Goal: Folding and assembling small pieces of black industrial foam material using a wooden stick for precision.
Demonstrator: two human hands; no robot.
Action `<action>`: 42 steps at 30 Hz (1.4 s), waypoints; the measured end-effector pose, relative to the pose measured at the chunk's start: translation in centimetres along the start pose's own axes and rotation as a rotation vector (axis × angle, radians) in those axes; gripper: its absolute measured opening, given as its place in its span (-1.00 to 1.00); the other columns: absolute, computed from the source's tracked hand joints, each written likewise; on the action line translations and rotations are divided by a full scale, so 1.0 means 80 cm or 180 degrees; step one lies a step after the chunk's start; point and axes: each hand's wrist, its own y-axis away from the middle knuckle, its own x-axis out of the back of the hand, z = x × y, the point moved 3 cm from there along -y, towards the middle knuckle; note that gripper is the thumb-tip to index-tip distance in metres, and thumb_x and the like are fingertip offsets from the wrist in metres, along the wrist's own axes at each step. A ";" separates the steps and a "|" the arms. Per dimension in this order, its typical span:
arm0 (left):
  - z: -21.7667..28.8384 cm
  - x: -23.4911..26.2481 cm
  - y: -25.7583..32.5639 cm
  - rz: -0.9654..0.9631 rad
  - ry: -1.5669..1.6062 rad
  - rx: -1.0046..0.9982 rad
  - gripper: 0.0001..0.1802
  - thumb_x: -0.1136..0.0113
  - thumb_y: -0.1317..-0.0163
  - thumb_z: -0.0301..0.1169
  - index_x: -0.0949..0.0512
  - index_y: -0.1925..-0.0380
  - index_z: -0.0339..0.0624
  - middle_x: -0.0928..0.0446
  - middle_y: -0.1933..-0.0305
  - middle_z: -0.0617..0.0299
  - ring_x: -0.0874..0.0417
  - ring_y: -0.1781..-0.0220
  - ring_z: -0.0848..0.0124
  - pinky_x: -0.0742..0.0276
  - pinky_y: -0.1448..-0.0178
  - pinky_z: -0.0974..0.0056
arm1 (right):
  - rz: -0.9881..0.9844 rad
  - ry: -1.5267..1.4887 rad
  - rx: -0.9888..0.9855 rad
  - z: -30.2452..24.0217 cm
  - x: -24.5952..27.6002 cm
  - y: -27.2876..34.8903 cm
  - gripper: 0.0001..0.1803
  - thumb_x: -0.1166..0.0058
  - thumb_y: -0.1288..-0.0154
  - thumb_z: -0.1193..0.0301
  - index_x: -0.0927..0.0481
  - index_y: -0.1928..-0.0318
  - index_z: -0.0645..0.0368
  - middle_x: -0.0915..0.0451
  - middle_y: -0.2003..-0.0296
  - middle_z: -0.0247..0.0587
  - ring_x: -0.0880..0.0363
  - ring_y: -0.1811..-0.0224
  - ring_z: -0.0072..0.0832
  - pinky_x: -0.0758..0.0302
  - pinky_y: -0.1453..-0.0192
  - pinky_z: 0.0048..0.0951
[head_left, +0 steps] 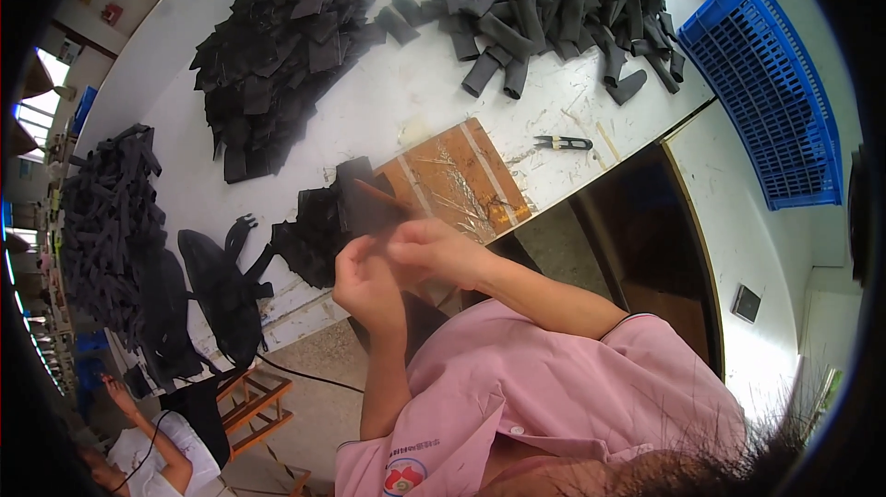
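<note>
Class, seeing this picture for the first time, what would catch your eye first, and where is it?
Probably the heap of flat black pieces on the white table, top left of centre, and the heap of black tubes further right. The bright blue plastic basket stands out at upper right. Near the middle, the left hand and right hand are close together by a brown board.

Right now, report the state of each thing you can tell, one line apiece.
Left hand, fingers curled, grip blurred
Right hand, fingers curled, grip blurred
Black piece at the hands, blurred, partly hidden
Thread snips, lying flat, tips seemingly apart
Brown board, flat, pale bands across it
Flat black pieces, heaped, overlapping
Tubular black pieces, loosely piled
Blue basket, contents unclear
</note>
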 end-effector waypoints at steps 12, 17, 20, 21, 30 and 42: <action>0.065 0.018 0.001 -0.1048 0.0790 0.0501 -0.73 -0.06 -0.06 -0.66 -0.40 0.17 -0.43 -0.47 0.34 0.18 -0.48 0.43 0.58 -0.38 0.38 0.56 | -0.0586 0.0097 0.1222 -0.032 -0.016 0.012 -0.84 0.01 -0.21 0.36 -0.41 0.43 0.17 -0.32 0.34 -0.45 -0.33 0.47 -0.76 -0.29 0.47 -0.72; 0.073 0.008 0.003 -0.0642 -0.0112 -0.0406 -0.85 -0.05 -0.12 -0.61 -0.47 0.27 -0.34 -0.44 0.30 0.25 -0.45 0.32 0.56 -0.39 0.19 0.49 | -0.0080 0.1589 0.2361 -0.068 -0.034 0.025 -0.86 0.03 -0.21 0.43 -0.38 0.44 0.22 -0.36 0.43 -0.35 -0.37 0.50 -0.63 -0.31 0.47 -0.60; 0.084 0.013 -0.007 -0.0350 0.0455 -0.0344 -0.88 -0.08 -0.11 -0.58 -0.48 0.31 -0.33 -0.45 0.30 0.23 -0.44 0.36 0.58 -0.38 0.29 0.52 | 0.0204 0.2618 0.2751 -0.090 -0.054 0.035 -0.86 0.00 -0.16 0.45 -0.38 0.44 0.26 -0.39 0.49 -0.21 -0.40 0.53 -0.44 -0.32 0.47 -0.49; 0.089 0.012 -0.015 -0.0398 0.0773 -0.0223 -0.88 -0.09 -0.11 -0.56 -0.46 0.33 -0.33 -0.46 0.31 0.22 -0.42 0.42 0.60 -0.34 0.39 0.55 | 0.0144 0.2607 0.2753 -0.099 -0.061 0.038 -0.86 0.00 -0.16 0.45 -0.38 0.44 0.26 -0.39 0.49 -0.21 -0.40 0.53 -0.44 -0.32 0.47 -0.49; 0.135 -0.015 -0.073 -0.2430 0.5265 0.1796 -0.73 0.10 -0.14 -0.58 -0.30 0.12 -0.40 -0.44 0.47 0.13 -0.05 0.86 0.69 0.08 0.79 0.58 | -0.0042 0.2177 0.1562 -0.169 -0.086 0.026 -0.75 0.03 -0.21 0.32 -0.46 0.44 0.29 -0.37 0.65 -0.38 -0.28 0.61 -0.62 -0.22 0.56 -0.55; 0.051 -0.024 -0.075 -0.0858 0.0727 0.0024 -0.62 -0.11 -0.04 -0.55 -0.37 0.07 -0.29 -0.49 0.27 0.20 -0.47 0.35 0.51 -0.37 0.28 0.50 | 0.0169 0.1776 0.0994 -0.102 0.012 -0.033 -0.65 0.09 -0.26 0.18 -0.45 0.43 0.25 -0.29 0.69 -0.42 -0.16 0.64 -0.71 -0.15 0.59 -0.65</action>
